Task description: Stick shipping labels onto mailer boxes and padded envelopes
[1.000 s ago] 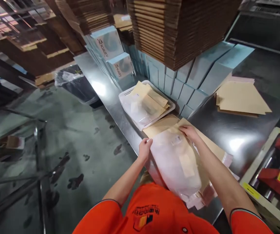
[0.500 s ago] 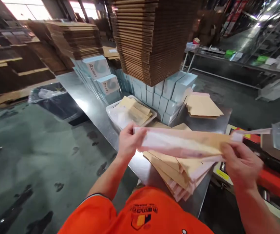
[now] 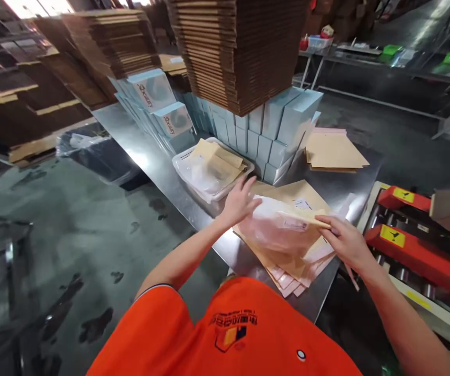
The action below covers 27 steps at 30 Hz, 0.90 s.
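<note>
A pale, pinkish-white mailing envelope [image 3: 275,230], blurred by motion, lies over a pile of tan kraft envelopes [image 3: 297,263] on the metal table. It has a tan edge and a printed label. My right hand [image 3: 346,241] pinches that tan edge at the right end. At the left end, my left hand [image 3: 239,202] has its fingers spread, close to the envelope; whether a fingertip touches it is unclear. Just beyond my left hand stands a white plastic basket [image 3: 181,169] holding kraft envelopes and something whitish. A thin pale strip [image 3: 351,278] hangs below my right hand.
Light blue boxes [image 3: 275,151] stand in rows behind the basket, beneath a tall stack of flat cardboard [image 3: 236,57]. More kraft envelopes [image 3: 334,149] lie at the right back. A roller conveyor with red parts [image 3: 416,250] borders the right side; a lined bin [image 3: 103,156] stands left.
The envelope, stretched between both hands above the pile, has come down onto it. My left hand has let go and opened. My right hand has shifted left, still pinching an edge.
</note>
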### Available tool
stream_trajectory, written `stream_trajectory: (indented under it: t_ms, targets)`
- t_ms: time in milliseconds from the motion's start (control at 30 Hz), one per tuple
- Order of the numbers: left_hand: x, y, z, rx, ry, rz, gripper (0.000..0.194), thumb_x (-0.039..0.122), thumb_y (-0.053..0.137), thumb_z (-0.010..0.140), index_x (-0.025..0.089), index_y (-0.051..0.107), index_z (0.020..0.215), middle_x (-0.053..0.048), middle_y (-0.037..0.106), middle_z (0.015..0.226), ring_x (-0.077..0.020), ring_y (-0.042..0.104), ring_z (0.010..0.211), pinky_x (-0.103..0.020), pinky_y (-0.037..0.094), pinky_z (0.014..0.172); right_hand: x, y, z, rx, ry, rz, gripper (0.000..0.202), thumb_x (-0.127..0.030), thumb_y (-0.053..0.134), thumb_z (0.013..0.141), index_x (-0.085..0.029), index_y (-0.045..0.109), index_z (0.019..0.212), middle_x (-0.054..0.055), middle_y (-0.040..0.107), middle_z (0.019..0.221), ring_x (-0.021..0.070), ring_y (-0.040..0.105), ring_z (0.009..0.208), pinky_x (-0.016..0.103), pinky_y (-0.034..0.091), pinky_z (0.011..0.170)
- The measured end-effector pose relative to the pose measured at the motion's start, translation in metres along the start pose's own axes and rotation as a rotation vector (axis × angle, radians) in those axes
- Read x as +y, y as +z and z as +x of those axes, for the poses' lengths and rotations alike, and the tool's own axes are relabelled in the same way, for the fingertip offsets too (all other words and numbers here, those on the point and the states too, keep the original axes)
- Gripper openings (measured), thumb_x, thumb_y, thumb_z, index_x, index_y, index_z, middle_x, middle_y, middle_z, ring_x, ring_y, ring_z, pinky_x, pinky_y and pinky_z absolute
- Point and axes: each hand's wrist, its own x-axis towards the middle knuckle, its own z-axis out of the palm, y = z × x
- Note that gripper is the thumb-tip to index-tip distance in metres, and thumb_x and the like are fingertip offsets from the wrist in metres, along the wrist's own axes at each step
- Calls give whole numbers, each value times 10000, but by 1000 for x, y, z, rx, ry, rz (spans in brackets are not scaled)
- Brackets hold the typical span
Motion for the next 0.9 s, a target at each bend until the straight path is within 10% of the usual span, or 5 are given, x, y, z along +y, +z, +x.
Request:
stream_trajectory:
  t_ms: [100, 333, 467, 700, 900]
  targets:
    - [20, 7, 2, -339, 302, 175, 551, 447, 765, 749, 226, 637, 1237, -117, 583, 1369, -347, 382, 1404, -482, 271, 1147, 2, 2, 2, -10, 37, 27, 361, -565, 562, 860, -273, 749, 958, 59, 727, 939, 244, 643, 910, 344, 517, 781]
    - [3, 41, 43, -941, 47, -81, 245, 416, 730, 759, 185, 717, 679, 34, 580, 551, -129, 522, 546, -223, 370, 550, 25, 22, 23, -1, 206, 348, 447, -652, 707, 682, -220, 745, 791, 73, 687, 1145, 264, 608, 1065, 342, 504, 883]
    - [-11, 51, 62, -1003, -90, -267, 293, 399, 819, 633, 160, 676, 542, 51, 531, 487, -90, 443, 464, -212, 313, 461, 42, 53, 28, -116, 382, 478, 496, -638, 757, 611, -182, 738, 806, 64, 718, 861, 238, 645, 833, 338, 531, 743]
    - [-15, 68, 80, -1146, -268, -226, 226, 329, 877, 572, 164, 735, 634, -5, 664, 595, -145, 553, 549, -231, 380, 495, 50, 86, 26, 154, 588, 634, 558, -652, 797, 552, -164, 736, 816, 55, 723, 816, 222, 658, 785, 356, 552, 734]
    - [-31, 92, 109, -1082, -260, -188, 229, 312, 870, 602, 165, 776, 751, -31, 712, 679, -196, 643, 656, -244, 478, 599, 68, 29, -26, 419, 750, 561, 528, -598, 818, 566, -165, 743, 858, 105, 757, 930, 276, 698, 833, 434, 591, 769]
